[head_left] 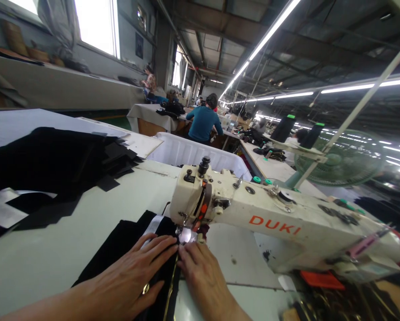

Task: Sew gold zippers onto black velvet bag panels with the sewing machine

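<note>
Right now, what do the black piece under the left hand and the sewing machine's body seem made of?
Black piece: probably fabric, matte, since it barely reflects light; fibre unclear. Sewing machine body: likely painted metal, faintly glossy; its rigid cream casing shows soft highlights.

The handled cloth (116, 245) looks matt — the sewing machine (243, 207), smooth painted metal.

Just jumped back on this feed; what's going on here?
A person is working at a sewing machine. The left hand lies spread on black fabric; the right hand is at its gold-lined edge, fingertips close to the lit needle area. Dark pieces are heaped to the left. Further ahead, a co-worker faces away.
</note>
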{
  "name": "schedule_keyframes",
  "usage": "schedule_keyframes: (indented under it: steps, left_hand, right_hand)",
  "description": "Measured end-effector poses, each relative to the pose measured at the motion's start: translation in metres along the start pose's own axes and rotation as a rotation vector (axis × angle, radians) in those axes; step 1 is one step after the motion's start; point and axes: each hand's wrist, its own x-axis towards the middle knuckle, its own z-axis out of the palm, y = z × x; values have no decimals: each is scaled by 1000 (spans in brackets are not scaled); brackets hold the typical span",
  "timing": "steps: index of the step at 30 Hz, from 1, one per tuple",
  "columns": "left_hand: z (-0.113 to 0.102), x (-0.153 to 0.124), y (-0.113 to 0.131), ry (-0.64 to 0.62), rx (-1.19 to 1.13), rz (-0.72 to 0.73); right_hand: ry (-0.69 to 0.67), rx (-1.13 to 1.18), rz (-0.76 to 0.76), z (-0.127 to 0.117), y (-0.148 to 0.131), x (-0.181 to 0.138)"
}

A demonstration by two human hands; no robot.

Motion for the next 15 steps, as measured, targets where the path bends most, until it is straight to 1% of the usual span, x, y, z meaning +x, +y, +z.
schedule_keyframes:
  steps: [7,12,15]
  left_hand:
    - [6,9,-11,-4,-54,19]
    - [8,10,-7,62,-61,1]
    - [7,7,-1,60,-44,-3]
  right_hand:
    - [47,-33,33,8,5,3]
    - [62,-35,41,10,4,0]
    - [49,-39,15,6,1,-1]
